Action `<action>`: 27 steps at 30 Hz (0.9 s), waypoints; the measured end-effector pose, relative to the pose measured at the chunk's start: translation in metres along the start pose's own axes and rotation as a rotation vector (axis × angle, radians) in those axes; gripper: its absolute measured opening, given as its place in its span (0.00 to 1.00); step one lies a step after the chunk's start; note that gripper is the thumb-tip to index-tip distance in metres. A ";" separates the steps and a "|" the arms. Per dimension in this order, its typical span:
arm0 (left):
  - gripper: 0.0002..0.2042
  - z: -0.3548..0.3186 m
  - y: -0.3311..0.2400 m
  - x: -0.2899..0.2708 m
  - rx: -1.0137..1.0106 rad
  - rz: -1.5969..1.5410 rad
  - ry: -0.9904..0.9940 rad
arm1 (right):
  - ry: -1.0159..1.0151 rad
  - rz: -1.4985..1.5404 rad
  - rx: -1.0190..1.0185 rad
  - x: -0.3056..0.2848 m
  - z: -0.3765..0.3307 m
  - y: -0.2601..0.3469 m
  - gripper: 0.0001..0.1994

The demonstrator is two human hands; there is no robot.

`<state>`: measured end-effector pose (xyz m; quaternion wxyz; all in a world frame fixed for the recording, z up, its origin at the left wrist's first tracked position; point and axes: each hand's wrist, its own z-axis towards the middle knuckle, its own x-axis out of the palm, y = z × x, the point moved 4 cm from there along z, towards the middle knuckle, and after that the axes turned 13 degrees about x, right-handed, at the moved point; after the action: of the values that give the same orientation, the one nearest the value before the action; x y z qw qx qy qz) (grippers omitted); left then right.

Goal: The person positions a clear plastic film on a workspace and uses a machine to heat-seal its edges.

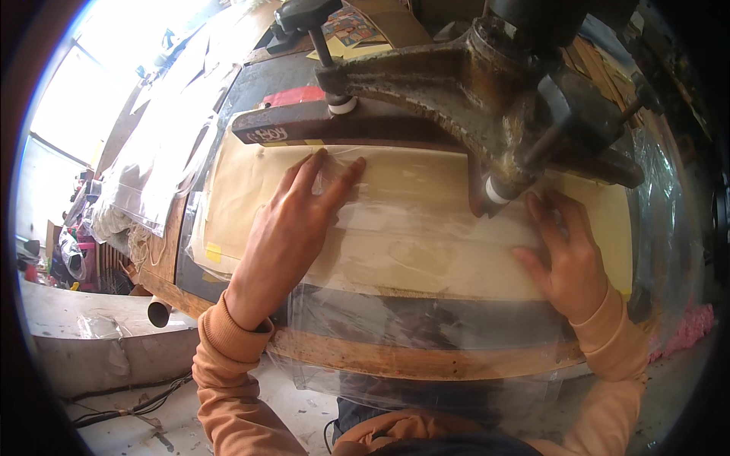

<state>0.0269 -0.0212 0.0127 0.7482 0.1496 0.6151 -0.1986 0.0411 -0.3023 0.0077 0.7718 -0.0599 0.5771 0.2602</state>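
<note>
My left hand (285, 232) lies on a clear plastic sheet (426, 323), its fingers extended and slightly apart, their tips close to a dark metal bar (285, 125). Under the plastic is a cream-coloured sheet of paper or card (236, 178) with small yellow tape pieces near its edges. My right hand (566, 258) rests toward the sheet's right side, fingers spread and thumb pointing left. Its fingertips are beside a white round foot (498, 190) beneath the machine. The plastic drapes over the near table edge. Neither hand grips anything visible.
A heavy cast-metal arm (426, 68) with black knobs overhangs the work from above. The table's wooden front edge (426, 361) runs across below my hands. Plastic bags (163, 159) are on the left, and a pink bundle (684, 330) is at the lower right.
</note>
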 end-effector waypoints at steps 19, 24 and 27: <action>0.32 -0.001 0.002 0.000 -0.020 -0.008 0.010 | -0.025 -0.007 -0.025 -0.001 -0.002 0.003 0.28; 0.31 -0.001 0.004 0.000 -0.009 -0.008 -0.003 | -0.003 0.010 0.017 -0.001 -0.004 0.002 0.28; 0.31 0.000 0.003 0.000 0.007 0.014 -0.010 | 0.010 0.009 0.030 -0.001 -0.005 0.002 0.27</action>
<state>0.0283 -0.0184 0.0129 0.7522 0.1555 0.6096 -0.1961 0.0359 -0.3030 0.0069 0.7686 -0.0470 0.5849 0.2550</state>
